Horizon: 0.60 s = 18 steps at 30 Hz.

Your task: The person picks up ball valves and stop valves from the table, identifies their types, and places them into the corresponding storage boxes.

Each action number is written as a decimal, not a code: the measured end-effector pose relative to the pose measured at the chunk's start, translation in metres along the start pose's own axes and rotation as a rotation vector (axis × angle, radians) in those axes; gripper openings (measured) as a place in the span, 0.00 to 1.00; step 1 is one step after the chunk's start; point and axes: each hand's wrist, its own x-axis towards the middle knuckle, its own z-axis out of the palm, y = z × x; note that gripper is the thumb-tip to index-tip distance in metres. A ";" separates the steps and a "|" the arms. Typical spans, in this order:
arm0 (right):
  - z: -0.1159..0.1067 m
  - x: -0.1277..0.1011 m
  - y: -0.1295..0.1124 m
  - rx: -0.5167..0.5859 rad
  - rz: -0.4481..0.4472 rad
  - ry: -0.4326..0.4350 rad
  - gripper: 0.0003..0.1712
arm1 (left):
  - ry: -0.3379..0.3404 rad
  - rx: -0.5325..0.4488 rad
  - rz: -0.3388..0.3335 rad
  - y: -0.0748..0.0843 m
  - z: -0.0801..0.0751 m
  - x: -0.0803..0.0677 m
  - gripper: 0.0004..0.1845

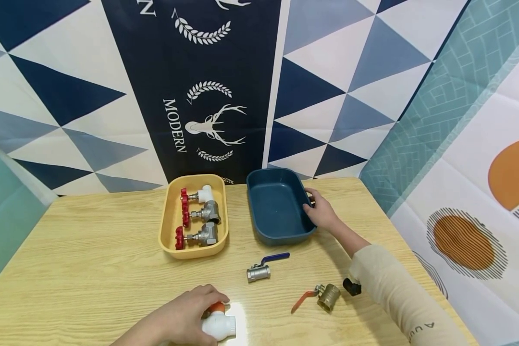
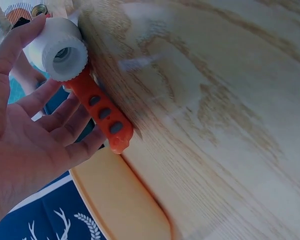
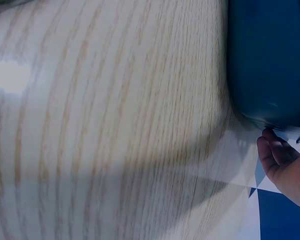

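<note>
Left hand (image 1: 179, 319) curling round white plastic valve (image 1: 218, 326) with orange lever (image 2: 102, 115), sitting at near table (image 1: 91, 269) edge. Judging light, stiff, smooth; taking by ribbed body, not lever. Right hand (image 1: 322, 211) pinching blue tray (image 1: 259, 230) rim, tray looking empty. Yellow tray (image 1: 166, 226) holding three red-handled valves.
</note>
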 end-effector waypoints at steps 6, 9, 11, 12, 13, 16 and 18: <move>0.000 -0.002 -0.002 0.017 -0.004 0.001 0.30 | -0.002 0.001 0.016 -0.001 0.000 0.000 0.32; -0.001 -0.002 -0.003 0.022 -0.008 0.001 0.30 | -0.009 -0.025 0.021 -0.002 0.000 0.001 0.30; -0.001 -0.002 -0.004 0.023 -0.011 0.001 0.30 | -0.013 -0.046 0.023 -0.003 0.001 0.001 0.28; -0.001 -0.003 -0.004 0.022 -0.012 0.001 0.30 | -0.016 -0.057 0.022 -0.003 0.001 0.001 0.27; -0.001 -0.003 -0.003 0.022 -0.012 0.001 0.30 | -0.016 -0.064 0.026 -0.003 0.001 0.001 0.26; -0.001 -0.002 -0.002 0.020 -0.016 0.000 0.30 | -0.011 -0.078 0.035 -0.003 0.002 0.001 0.24; 0.000 -0.001 -0.001 0.018 -0.017 -0.001 0.30 | -0.013 -0.088 0.038 -0.003 0.002 0.000 0.22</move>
